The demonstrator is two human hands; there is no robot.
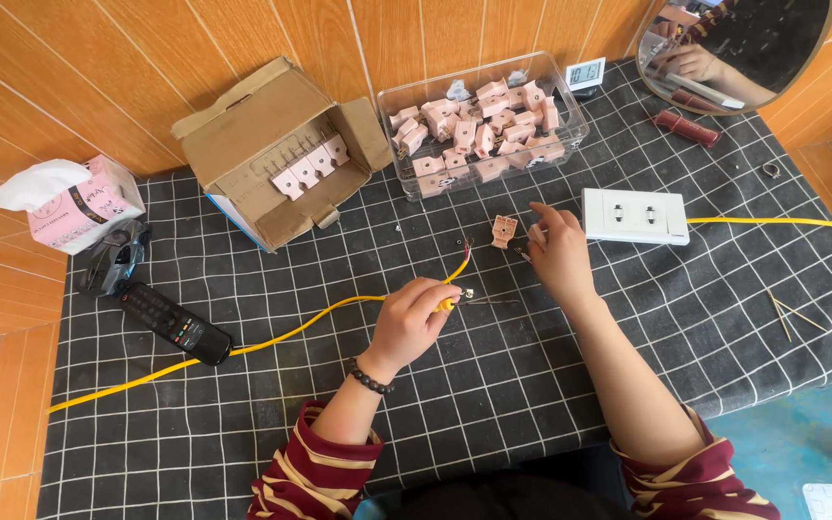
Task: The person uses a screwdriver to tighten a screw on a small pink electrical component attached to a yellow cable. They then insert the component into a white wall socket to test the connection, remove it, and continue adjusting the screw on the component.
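Head view: left grip (414, 320) clamps one yellow cable (281, 337); right grip (556, 252) pinched together beside one pink plug (504, 231).

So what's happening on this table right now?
A person sits at a black checked tablecloth. Their left hand grips a yellow-handled screwdriver beside the stripped end of a yellow cable. Their right hand reaches to a small pink plug part lying on the cloth. Behind it stand a clear bin of similar pink parts and an open cardboard box; a white wall socket lies to the right.
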